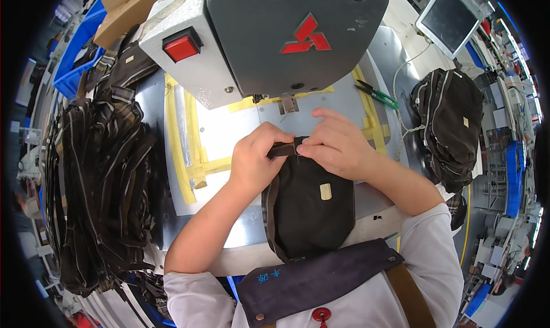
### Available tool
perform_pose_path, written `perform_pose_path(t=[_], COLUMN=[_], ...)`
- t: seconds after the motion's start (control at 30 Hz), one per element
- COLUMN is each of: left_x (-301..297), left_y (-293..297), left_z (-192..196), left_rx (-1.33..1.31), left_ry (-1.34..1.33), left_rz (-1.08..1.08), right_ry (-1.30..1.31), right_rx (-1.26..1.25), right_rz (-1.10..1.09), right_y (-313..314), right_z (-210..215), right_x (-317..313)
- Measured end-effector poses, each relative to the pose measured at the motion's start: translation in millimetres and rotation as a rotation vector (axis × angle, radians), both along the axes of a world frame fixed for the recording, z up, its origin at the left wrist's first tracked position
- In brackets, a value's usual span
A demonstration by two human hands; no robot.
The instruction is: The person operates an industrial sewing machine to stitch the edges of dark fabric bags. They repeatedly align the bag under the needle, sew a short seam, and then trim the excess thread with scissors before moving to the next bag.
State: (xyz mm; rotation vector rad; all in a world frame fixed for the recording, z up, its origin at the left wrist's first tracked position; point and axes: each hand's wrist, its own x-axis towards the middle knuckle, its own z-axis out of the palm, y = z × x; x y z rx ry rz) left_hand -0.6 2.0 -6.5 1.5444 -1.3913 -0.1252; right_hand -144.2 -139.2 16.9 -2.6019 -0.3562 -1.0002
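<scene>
A dark brown zippered pouch lies on the machine's metal bed in front of me, a small cream label on its face. My left hand pinches the zipper end at the pouch's top edge from the left side. From the right, my right hand pinches the same edge, thumb and index finger on a short fabric tab beside the zipper teeth. Just beyond both hands is the stitching area of a sewing machine, whose small metal clamp sits above the plate.
Dark zippered pouches are heaped on the left; another stack stands on the right. Green-handled snips lie on the bed beside a white cable. A red switch is on the machine's side, a screen at far right, a blue crate at far left.
</scene>
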Motion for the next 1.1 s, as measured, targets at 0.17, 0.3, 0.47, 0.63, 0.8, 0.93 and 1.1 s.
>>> perform_pose_path(t=[0.17, 0.3, 0.47, 0.63, 0.8, 0.93, 1.1], left_x=[-1, 3, 5, 9, 10, 13, 17], left_y=[-2, 1, -3, -3, -4, -2, -3], left_z=[5, 10, 11, 9, 14, 11, 11], left_rx=[-0.030, 0.081, 0.306, 0.501, 0.478, 0.486, 0.505], left_ry=[-0.050, -0.049, 0.258, 0.442, 0.445, 0.472, 0.556], left_rz=[-0.002, -0.028, -0.041, -0.086, -0.095, -0.149, -0.205], right_ry=[-0.030, 0.017, 0.399, 0.550, 0.523, 0.587, 0.567], right_rx=[-0.107, -0.039, 0.510, 0.810, 0.814, 0.975, 0.881], right_rz=[0.010, -0.020, -0.204, -0.257, -0.200, -0.142, -0.140], right_y=[1, -2, -2, -3, -5, -11, -10], right_z=[3, 5, -2, -2, -7, -12, -5], right_x=[-3, -1, 6, 9, 10, 10, 10])
